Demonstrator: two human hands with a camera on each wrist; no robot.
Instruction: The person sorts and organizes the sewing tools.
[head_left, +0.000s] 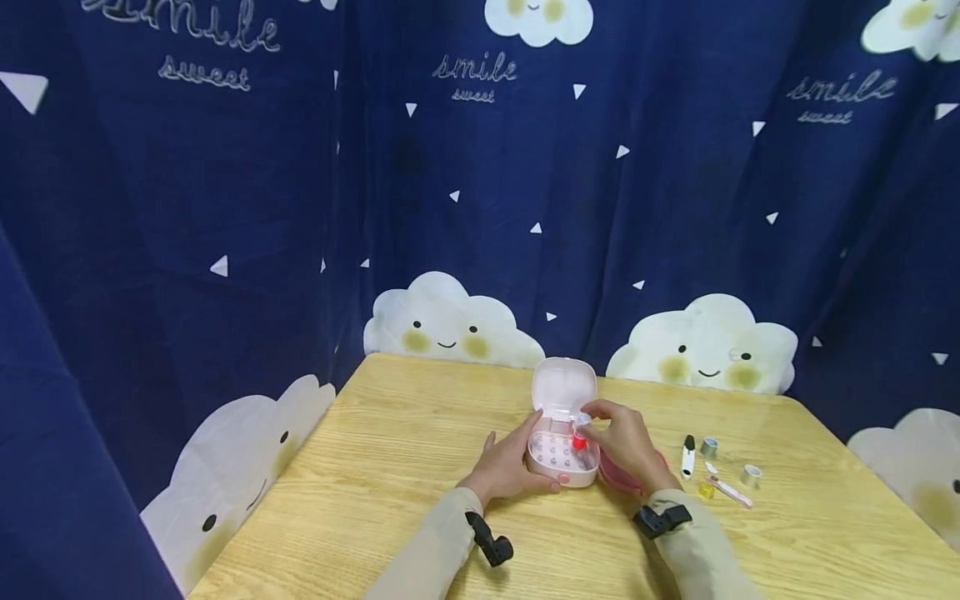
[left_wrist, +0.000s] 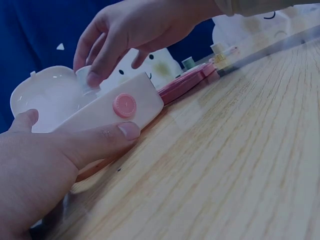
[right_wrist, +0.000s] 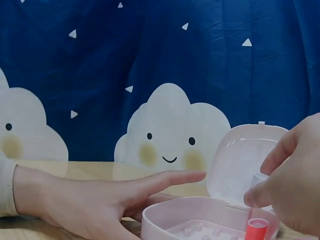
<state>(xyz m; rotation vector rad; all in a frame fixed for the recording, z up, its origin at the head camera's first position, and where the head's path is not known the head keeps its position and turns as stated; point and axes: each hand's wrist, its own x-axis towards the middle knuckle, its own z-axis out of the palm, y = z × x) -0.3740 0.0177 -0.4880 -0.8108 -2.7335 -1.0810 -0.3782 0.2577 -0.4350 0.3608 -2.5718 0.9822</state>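
A pale pink box (head_left: 564, 477) stands on the table with its lid (head_left: 564, 385) raised at the back. Rows of short clear pegs line its floor, and a round pink button marks its front. My left hand (head_left: 510, 468) holds the box at its left side, thumb along the front and fingers toward the back. Over the right part of the box, my right hand (head_left: 624, 437) pinches a small white spool (right_wrist: 259, 181) between thumb and fingertips. Just under that spool, a red spool (right_wrist: 256, 231) stands inside the box. The right hand partly hides the white spool.
A flat pink-red case (left_wrist: 187, 82) lies right of the box, partly under my right forearm. Farther right are a black-and-white tool (head_left: 687, 458), a grey-green spool (head_left: 708, 447), a whitish spool (head_left: 751, 476), a small yellow item (head_left: 706, 490) and a slim pink-and-white stick (head_left: 731, 492).
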